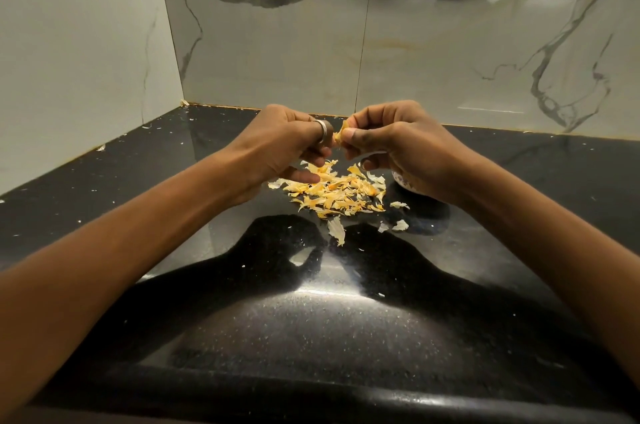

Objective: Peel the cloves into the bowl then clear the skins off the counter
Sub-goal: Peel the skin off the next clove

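With fingers of your left hand (287,149) and right hand (401,146) clamped on the yellowish papery clove (341,136) above the middle of the black speckled stone desk (311,319), a slip could drop it among the yellow skins (336,195), missing the white patterned bowl (401,180) half-hidden under your right hand.

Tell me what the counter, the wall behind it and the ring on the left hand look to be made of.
Counter: polished black stone, probably granite; fine pale speckles and mirror-like reflections.
Wall: glossy white marble or marble-look tile; grey veins, a straight joint, sharp highlights.
Ring, on the left hand pinching the clove: silver-coloured metal with a dull shine; which metal cannot be told.
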The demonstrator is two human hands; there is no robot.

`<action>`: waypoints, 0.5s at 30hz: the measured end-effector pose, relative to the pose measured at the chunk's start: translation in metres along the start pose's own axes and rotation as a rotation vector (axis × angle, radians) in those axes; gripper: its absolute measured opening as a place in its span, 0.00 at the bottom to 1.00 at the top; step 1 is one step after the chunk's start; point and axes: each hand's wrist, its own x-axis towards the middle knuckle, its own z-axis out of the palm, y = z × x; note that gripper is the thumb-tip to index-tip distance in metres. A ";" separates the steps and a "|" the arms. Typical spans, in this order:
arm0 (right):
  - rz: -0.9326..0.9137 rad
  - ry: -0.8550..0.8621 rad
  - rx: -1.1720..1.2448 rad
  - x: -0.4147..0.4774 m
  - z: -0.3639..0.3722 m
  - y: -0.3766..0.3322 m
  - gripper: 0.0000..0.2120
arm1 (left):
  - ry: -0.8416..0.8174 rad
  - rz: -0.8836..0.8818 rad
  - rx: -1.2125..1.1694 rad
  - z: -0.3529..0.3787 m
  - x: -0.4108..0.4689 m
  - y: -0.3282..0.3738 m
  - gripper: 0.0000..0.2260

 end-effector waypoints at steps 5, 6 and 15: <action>-0.011 0.049 -0.045 0.000 -0.001 0.000 0.05 | 0.053 0.154 0.118 0.001 0.002 -0.001 0.04; -0.011 0.053 -0.052 0.000 -0.001 0.000 0.05 | 0.055 0.164 0.121 0.001 0.002 -0.002 0.03; -0.017 0.047 -0.145 0.001 0.003 0.001 0.04 | 0.132 0.313 0.318 0.001 0.005 -0.010 0.05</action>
